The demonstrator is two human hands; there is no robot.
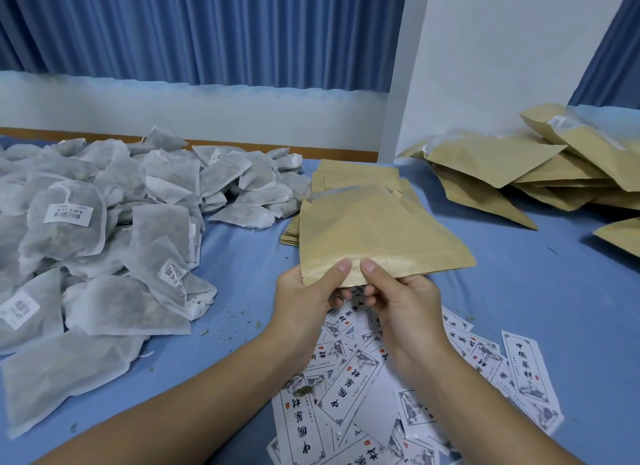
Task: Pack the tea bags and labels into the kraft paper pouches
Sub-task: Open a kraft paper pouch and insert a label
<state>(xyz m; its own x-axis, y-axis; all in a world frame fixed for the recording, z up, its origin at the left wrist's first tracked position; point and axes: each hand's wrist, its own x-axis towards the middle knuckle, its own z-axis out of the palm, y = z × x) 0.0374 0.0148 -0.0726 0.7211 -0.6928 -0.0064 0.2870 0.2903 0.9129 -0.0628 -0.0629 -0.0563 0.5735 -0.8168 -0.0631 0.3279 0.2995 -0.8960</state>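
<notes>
I hold one flat kraft paper pouch [377, 232] above the blue table, its open end pointing away. My left hand [306, 293] pinches the near edge with the thumb on top. My right hand [398, 295] pinches the same edge right beside it. A stack of empty kraft pouches [353, 177] lies just behind the held one. A big heap of white tea bags [104, 222] covers the left side. Printed white labels [398, 388] are scattered under my wrists and to the right.
Filled kraft pouches [540, 166] are piled at the back right against a white wall. The blue table surface [540, 284] shows between the piles, with small tea crumbs on it. Blue curtains hang behind.
</notes>
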